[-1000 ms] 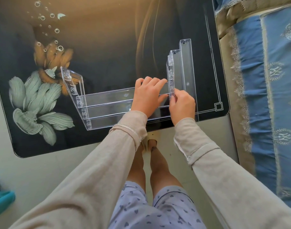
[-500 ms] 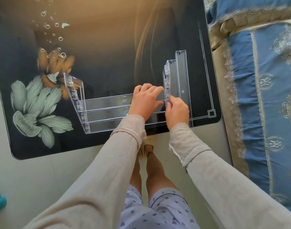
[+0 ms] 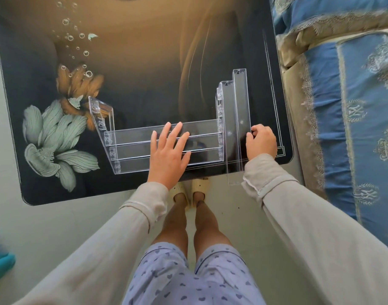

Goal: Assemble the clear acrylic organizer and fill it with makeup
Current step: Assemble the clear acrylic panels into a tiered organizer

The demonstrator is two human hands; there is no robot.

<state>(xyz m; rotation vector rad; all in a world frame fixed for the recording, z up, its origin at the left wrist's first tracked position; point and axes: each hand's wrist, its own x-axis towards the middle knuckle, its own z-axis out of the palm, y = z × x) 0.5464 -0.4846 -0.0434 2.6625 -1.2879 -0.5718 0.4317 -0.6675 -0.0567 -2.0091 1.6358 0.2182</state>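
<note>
Slippers, pale cream pair [image 3: 189, 190], on the floor at 6 o'clock, just under the desk's near edge.

Left grip [image 3: 169, 154]: palm down, fingers straight and spread, pressing on the tier strips of the clear acrylic stepped organizer [image 3: 131, 139].

Right grip [image 3: 262, 142], at 3 o'clock of the organizer: fingers curled, thumb and fingertips pinching the outer edge of a long clear acrylic strip [image 3: 242, 111]. That strip lies beside a second, shorter clear acrylic strip [image 3: 228, 119], which sits just beside the organizer's right end panel [image 3: 219, 106]. The near end of at least one strip overhangs the desk edge at 5 o'clock; can't tell which.

Organizer sits on the glossy black flower-print desk [image 3: 144, 62], near its front edge. Tilted left end panel [image 3: 100, 113] is at its 9 o'clock. Blue patterned bed cover [image 3: 353, 128] is further out at 3 o'clock. No makeup in view.

Read: mid-assembly, loose strips not yet fitted.

Risks:
- Overhang plus slick desk: if the pinch slips, the strip slides off to the floor and may chip.
- Clear parts on a reflective top make the tabs hard to see. A misaligned strip, if forced, could crack a tab.
- Palm load mid-span could bow the tiers and pop them out of the end panels.
</note>
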